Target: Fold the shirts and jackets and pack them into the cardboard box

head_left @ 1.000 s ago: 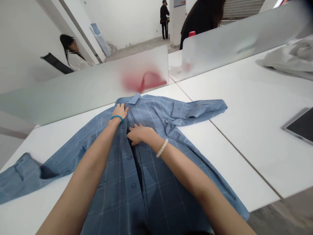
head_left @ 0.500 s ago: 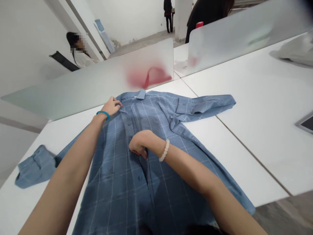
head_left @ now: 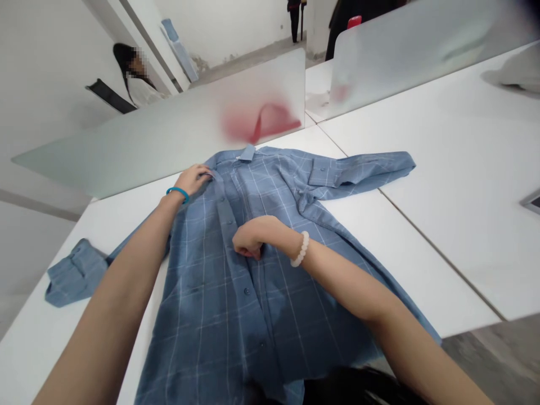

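Observation:
A blue checked shirt [head_left: 206,270] lies spread out, front up, on the white table, its collar toward the divider. My left hand [head_left: 194,179] grips the shirt's front edge near the collar, fingers closed on the cloth. Halfway down the front, my right hand [head_left: 255,233] is curled over the button placket [head_left: 236,253]; its fingertips are mostly hidden, pinching the fabric there. Several buttons show along the placket. One sleeve [head_left: 358,171] is folded out on the right, and the other cuff [head_left: 76,273] rests at the left beyond my forearm.
Frosted dividers [head_left: 177,129] cross the far side of the white table [head_left: 422,225]. Behind one, a red item [head_left: 270,121] shows blurred. A person [head_left: 137,79] sits beyond at the left; others stand farther back. A grey-edged object [head_left: 532,201] lies at the right edge.
The view has shifted slightly, so the shirt sits a little higher and farther right. Both hands keep their hold on the shirt, with little movement along it.

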Action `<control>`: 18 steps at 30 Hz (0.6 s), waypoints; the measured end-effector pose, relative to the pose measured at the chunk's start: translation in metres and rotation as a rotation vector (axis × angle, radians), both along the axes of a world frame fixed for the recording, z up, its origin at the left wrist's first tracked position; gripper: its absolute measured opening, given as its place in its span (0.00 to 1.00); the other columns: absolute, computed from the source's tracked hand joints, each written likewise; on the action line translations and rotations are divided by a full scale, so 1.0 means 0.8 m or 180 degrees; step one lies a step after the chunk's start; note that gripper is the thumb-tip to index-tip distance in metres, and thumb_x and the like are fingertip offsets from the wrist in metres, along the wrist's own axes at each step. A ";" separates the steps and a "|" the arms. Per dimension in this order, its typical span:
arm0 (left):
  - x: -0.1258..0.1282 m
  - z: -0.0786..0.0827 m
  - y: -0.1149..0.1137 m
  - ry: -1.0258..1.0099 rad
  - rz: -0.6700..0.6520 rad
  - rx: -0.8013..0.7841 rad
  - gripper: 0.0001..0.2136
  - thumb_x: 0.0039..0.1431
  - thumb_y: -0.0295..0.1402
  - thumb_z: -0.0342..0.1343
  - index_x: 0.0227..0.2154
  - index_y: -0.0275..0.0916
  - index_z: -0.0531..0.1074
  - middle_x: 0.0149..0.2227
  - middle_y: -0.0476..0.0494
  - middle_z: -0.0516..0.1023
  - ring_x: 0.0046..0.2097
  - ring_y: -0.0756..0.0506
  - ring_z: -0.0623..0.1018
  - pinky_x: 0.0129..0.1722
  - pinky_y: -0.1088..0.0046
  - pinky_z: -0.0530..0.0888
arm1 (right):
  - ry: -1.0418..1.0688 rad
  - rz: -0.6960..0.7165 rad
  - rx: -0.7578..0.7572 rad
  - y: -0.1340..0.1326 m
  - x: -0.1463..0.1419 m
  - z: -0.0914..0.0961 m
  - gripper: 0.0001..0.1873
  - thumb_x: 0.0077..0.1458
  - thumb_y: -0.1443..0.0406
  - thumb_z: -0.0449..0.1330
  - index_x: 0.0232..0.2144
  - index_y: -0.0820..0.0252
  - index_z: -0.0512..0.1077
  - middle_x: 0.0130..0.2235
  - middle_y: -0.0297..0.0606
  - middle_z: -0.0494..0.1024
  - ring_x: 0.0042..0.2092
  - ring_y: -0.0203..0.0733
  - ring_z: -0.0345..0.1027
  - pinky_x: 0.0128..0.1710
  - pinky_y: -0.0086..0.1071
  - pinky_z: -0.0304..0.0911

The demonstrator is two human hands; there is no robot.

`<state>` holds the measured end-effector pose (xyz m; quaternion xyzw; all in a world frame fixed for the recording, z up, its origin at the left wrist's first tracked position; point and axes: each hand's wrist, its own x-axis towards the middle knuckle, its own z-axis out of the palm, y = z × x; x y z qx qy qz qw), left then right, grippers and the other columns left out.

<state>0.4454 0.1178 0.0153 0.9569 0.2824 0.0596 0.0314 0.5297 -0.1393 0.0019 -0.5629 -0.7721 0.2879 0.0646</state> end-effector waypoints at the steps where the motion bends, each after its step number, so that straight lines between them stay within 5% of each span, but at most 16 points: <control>1: 0.000 0.002 0.000 -0.0242 0.0065 -0.0063 0.14 0.56 0.34 0.46 0.39 0.39 0.75 0.50 0.41 0.73 0.51 0.42 0.71 0.52 0.64 0.68 | -0.0183 0.0457 -0.0292 0.000 0.004 0.012 0.07 0.41 0.76 0.66 0.21 0.61 0.74 0.20 0.29 0.70 0.30 0.38 0.69 0.35 0.32 0.64; 4: 0.005 0.007 -0.004 -0.0724 0.0208 -0.0255 0.15 0.57 0.34 0.46 0.40 0.37 0.75 0.49 0.40 0.74 0.48 0.44 0.73 0.49 0.66 0.69 | -0.0438 0.1154 -0.0778 0.000 0.013 0.035 0.06 0.47 0.74 0.63 0.30 0.62 0.73 0.23 0.28 0.69 0.28 0.36 0.65 0.31 0.31 0.61; 11: 0.033 -0.011 -0.028 -0.0464 0.0559 0.0087 0.14 0.58 0.33 0.47 0.39 0.37 0.75 0.45 0.40 0.75 0.49 0.43 0.72 0.51 0.67 0.67 | -0.0088 0.1407 -0.0584 -0.001 0.030 0.056 0.06 0.47 0.74 0.63 0.26 0.63 0.68 0.23 0.26 0.65 0.28 0.32 0.59 0.30 0.28 0.54; 18: 0.077 -0.044 -0.063 -0.0301 0.0799 0.0167 0.14 0.60 0.39 0.48 0.38 0.40 0.76 0.47 0.39 0.73 0.48 0.38 0.73 0.47 0.62 0.69 | 0.0304 0.1506 -0.0783 -0.022 0.059 0.090 0.06 0.50 0.76 0.60 0.28 0.64 0.67 0.24 0.26 0.67 0.26 0.32 0.64 0.29 0.28 0.57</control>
